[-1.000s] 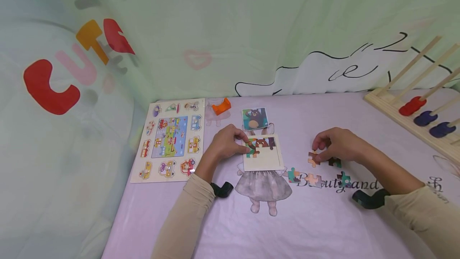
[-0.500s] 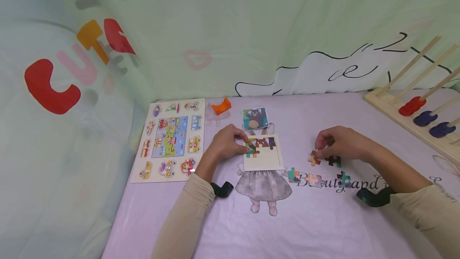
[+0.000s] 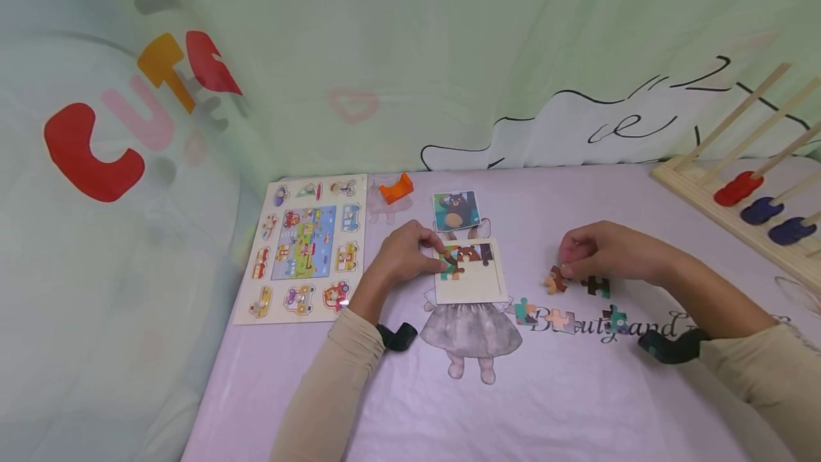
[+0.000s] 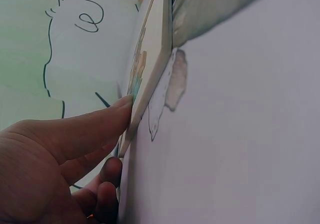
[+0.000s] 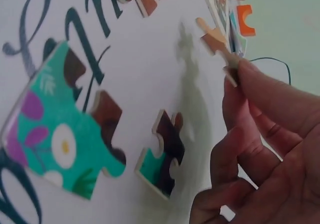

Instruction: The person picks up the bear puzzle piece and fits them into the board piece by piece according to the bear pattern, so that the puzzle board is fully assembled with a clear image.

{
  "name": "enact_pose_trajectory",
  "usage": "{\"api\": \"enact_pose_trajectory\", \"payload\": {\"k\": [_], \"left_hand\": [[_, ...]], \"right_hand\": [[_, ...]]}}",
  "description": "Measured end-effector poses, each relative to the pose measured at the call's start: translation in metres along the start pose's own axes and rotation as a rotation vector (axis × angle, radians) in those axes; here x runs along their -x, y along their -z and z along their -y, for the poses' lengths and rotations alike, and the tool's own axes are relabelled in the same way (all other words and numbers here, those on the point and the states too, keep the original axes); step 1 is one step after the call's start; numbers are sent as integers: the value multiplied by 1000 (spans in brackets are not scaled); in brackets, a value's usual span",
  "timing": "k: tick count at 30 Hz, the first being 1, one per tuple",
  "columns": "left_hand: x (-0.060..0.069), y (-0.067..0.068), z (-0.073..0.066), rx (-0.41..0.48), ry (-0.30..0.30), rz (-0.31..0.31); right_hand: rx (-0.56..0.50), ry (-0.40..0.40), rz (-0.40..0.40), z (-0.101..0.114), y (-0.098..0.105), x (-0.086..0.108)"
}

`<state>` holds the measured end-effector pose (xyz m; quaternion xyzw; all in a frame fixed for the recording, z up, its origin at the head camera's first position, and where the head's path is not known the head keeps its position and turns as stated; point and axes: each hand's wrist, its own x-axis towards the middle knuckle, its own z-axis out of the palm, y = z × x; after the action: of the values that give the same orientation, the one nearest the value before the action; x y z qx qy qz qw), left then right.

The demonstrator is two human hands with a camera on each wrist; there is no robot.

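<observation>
My left hand grips the left edge of a small wooden puzzle board, thumb on its top face. Bear-picture pieces fill the board's upper part and left side; bare wood shows in the rest. Between thumb and fingertips, my right hand pinches a brown and tan puzzle piece, raised above the cloth and tilted. Below that hand lies a dark and teal piece. Nearer me are a teal and brown piece, a peach one and a teal one with a white flower.
Behind the board lies a bear picture card, with an orange block to its left. A vehicle peg puzzle occupies the left side. At the far right stands a wooden bead frame with upright rods.
The right hand has shifted slightly, and the brown and tan piece in its fingertips has turned and moved a little left. The left hand and board stay in place.
</observation>
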<state>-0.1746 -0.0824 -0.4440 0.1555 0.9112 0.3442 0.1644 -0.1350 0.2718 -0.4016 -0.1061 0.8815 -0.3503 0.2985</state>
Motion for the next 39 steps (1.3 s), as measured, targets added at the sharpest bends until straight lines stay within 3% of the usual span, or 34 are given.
{"api": "enact_pose_trajectory", "payload": {"k": [13,19,39], "left_hand": [[1,0,-2,28,35,3],[1,0,-2,17,30,3],[1,0,-1,2,12,-2]], "right_hand": [[-185,83,56,25,-9,-11],[-196,131,53,33,-15,-18],[-301,96,2,56,-35,-38]]}}
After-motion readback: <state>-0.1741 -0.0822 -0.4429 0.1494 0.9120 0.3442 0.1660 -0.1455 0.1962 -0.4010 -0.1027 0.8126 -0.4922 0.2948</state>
